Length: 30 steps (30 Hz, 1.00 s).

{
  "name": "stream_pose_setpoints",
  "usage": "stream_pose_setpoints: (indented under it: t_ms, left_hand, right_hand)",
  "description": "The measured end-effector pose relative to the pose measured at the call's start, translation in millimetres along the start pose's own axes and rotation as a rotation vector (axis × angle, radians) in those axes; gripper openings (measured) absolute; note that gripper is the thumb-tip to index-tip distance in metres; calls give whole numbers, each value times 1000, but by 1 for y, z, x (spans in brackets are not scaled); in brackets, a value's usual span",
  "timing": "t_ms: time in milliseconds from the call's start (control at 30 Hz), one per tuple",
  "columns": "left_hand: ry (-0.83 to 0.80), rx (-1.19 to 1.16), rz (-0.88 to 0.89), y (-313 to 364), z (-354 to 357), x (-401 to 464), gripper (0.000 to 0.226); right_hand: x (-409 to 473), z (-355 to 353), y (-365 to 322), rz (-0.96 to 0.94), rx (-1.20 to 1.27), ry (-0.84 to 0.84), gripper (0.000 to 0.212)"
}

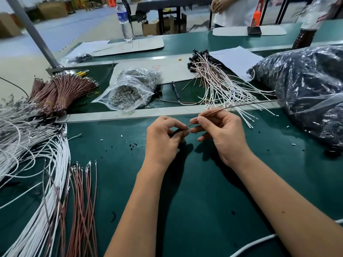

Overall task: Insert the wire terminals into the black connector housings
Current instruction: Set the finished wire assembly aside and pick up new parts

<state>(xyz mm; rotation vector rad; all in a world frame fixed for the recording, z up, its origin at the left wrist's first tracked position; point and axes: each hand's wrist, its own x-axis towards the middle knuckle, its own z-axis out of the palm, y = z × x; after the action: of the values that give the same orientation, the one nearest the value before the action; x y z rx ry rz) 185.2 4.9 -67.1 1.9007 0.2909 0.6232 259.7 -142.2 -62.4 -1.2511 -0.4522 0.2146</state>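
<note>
Above the green bench mat (204, 182), my left hand (163, 138) pinches a small black plastic connector housing (178, 131). My right hand (220, 132) pinches a thin reddish-brown wire (241, 106), its tip touching the housing and its tail trailing up and right of the grip. I read red strokes, illegible, on the white sheet (172, 71) beyond the hands.

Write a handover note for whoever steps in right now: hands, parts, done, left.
Left hand pinches a black connector housing.
Right hand pinches a brown wire, tip at the housing; whether it is seated cannot be told.
Done: finished assemblies piled beyond the rail.
Left: loose brown wires and white wires at left; bag of housings at right.
</note>
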Motion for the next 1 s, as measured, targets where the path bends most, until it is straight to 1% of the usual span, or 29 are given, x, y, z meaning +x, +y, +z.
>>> stream_pose_setpoints:
  t_ms: [67,133,233,333,533,733,867,1000]
  left_hand:
    - [-13,-30,-35,1,-1,-1,22]
    - [-29,-32,-56,3,-1,-2,27]
    - [-18,-22,-35,4,-1,-1,27]
    - [-14,-40,-63,4,-1,0,23]
    - [13,-233,-189,2,1,1,19]
    - [12,-483,-196,5,5,2,22]
    - [9,-551,-186,6,6,1,22]
    - [3,-550,-195,6,5,1,18]
  right_hand:
    - [0,-1,0,-15,-24,15,10]
    - [1,-1,1,-21,-32,30,13]
    - [2,-2,4,-15,-33,46,17]
    - [2,-3,5,3,-65,54,12]
    - [2,-2,5,-1,-47,74,12]
    - [1,-3,6,-16,-47,72,17]
    - [2,-4,5,-22,-22,66,14]
    - [2,-6,6,-35,1,120,14]
